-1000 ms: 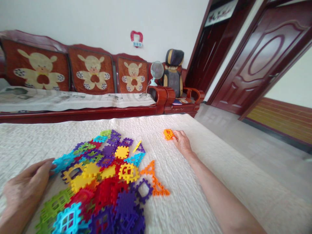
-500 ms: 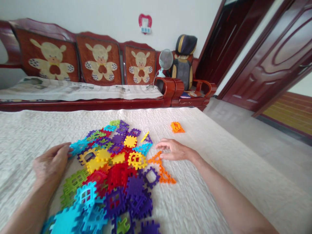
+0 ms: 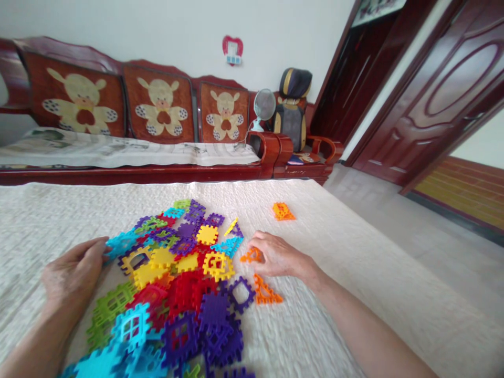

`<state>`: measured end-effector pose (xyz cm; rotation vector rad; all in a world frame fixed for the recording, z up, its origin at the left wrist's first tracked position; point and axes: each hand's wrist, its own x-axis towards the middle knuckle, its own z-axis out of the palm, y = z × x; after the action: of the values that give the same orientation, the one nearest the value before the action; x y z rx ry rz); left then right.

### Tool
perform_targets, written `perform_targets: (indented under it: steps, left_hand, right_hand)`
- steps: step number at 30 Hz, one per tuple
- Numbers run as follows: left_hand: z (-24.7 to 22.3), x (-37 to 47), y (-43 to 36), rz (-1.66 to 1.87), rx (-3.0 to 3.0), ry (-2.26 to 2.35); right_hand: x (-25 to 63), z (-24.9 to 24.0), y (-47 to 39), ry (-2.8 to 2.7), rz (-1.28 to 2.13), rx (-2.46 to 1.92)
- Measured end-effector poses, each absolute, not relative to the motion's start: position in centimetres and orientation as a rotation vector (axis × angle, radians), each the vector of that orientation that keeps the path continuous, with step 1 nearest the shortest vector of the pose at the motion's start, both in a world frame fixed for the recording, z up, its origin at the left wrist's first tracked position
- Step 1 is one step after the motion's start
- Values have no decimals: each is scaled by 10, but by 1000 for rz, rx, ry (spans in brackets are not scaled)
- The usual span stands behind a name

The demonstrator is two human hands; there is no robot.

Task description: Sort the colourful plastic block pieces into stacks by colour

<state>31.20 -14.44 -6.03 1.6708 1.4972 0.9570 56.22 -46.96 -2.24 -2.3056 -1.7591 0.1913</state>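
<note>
A heap of interlocking plastic tiles in several colours lies on a pale, quilted cover. My right hand (image 3: 275,254) is at the heap's right edge, its thumb and fingers closed on an orange triangular tile (image 3: 250,255). Just below it, a second orange triangular tile (image 3: 268,291) lies flat. At the left edge of the heap, my left hand (image 3: 74,270) has its fingers bent together on the rim of a light-blue tile (image 3: 123,242); its fingertips are partly hidden. Nearest the right fingers lie a light-blue triangular tile (image 3: 228,246) and a purple frame tile (image 3: 241,294).
A small orange stack of tiles (image 3: 283,211) sits apart toward the back right. Beyond the covered surface (image 3: 338,252) stands a wooden sofa (image 3: 157,175) with bear cushions. A small fan (image 3: 264,105) and a padded chair (image 3: 291,123) are farther right.
My right hand has closed on the upper orange triangular tile and drawn it apart from the lower one. My left hand stays by the light-blue tile. The view has tilted slightly.
</note>
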Motion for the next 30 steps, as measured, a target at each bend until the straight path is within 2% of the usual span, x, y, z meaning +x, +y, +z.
perform_targets:
  steps: [7, 13, 16, 26, 30]
  left_hand:
    - [-63, 313, -144, 956, 1677, 1481]
    - [-54, 316, -151, 951, 1691, 1498]
    - [-54, 315, -150, 918, 1676, 1514]
    - [-40, 315, -161, 858, 1739, 1535]
    - [-49, 312, -159, 915, 1764, 1536]
  right_hand:
    - [608, -17, -487, -1732, 135, -2186]
    - [607, -22, -488, -1235, 93, -2794]
    - [600, -26, -483, -1116, 123, -2912]
    - [601, -30, -472, -1009, 215, -2832]
    - [610, -30, -475, -1021, 75, -2676]
